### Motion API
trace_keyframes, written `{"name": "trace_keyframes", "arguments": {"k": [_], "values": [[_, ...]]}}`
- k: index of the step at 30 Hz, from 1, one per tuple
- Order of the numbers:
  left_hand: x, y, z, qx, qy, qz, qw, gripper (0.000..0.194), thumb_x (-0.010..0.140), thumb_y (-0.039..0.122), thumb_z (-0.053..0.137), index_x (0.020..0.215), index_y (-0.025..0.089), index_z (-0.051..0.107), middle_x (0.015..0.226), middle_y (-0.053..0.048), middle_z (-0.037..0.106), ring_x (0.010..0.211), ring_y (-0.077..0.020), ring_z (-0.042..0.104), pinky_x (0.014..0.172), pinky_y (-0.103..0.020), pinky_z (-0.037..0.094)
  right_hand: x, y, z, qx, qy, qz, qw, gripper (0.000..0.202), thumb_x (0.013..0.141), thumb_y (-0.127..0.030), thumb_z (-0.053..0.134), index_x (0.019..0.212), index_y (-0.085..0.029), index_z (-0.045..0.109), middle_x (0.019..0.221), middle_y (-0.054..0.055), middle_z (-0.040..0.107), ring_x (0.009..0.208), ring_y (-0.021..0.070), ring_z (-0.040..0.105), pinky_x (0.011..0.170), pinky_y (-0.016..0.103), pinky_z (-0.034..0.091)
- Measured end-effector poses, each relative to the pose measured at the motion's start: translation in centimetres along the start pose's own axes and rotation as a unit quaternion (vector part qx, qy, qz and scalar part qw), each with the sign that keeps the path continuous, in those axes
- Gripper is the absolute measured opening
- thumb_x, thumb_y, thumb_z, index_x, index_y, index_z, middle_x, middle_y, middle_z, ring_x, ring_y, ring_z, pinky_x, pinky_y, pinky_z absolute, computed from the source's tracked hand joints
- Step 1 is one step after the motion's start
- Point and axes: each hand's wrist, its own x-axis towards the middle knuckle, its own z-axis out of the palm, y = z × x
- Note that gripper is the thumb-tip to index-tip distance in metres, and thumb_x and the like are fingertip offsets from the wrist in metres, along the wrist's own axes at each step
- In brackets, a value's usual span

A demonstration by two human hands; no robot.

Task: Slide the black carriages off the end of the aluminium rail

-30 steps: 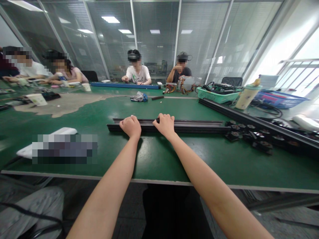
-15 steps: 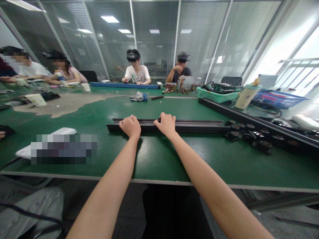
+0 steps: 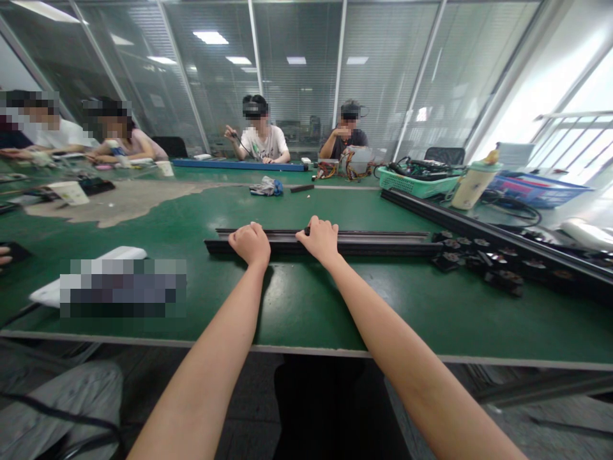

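Note:
A long black channel-shaped rail (image 3: 383, 246) lies crosswise on the green table in front of me. Near its left end, my left hand (image 3: 251, 244) is closed over the rail. My right hand (image 3: 320, 240) is closed around a small black piece (image 3: 307, 230) at the rail's middle; most of that piece is hidden by my fingers, so its kind does not show. The rail's right end reaches a cluster of small black parts (image 3: 472, 250) with metallic bits.
Another long black rail (image 3: 479, 229) slants along the right side. Behind it stand a green basket (image 3: 421, 184) of cables, a cream bottle (image 3: 474, 185) and a blue basket (image 3: 546, 191). A crumpled cloth (image 3: 266, 186) lies farther back. Several people sit around the table.
My hands stay almost still on the rail and the small piece. Across the table, a person in a white shirt has raised a hand holding a thin dark cable.

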Motion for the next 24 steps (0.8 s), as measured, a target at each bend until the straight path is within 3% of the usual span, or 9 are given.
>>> {"name": "trace_keyframes", "arguments": {"k": [24], "values": [[-0.05, -0.01, -0.02, -0.013, 0.001, -0.003, 1.0, 0.059, 0.105, 0.025, 0.026, 0.104, 0.013, 0.083, 0.114, -0.022, 0.081, 0.118, -0.0342, 0.069, 0.117, -0.051, 0.035, -0.16, 0.11, -0.14, 0.008, 0.015, 0.021, 1.0, 0.03, 0.098, -0.036, 0.054, 0.117, -0.016, 0.065, 0.12, 0.022, 0.078, 0.117, 0.0381, 0.068, 0.099, 0.048, 0.042]]}}
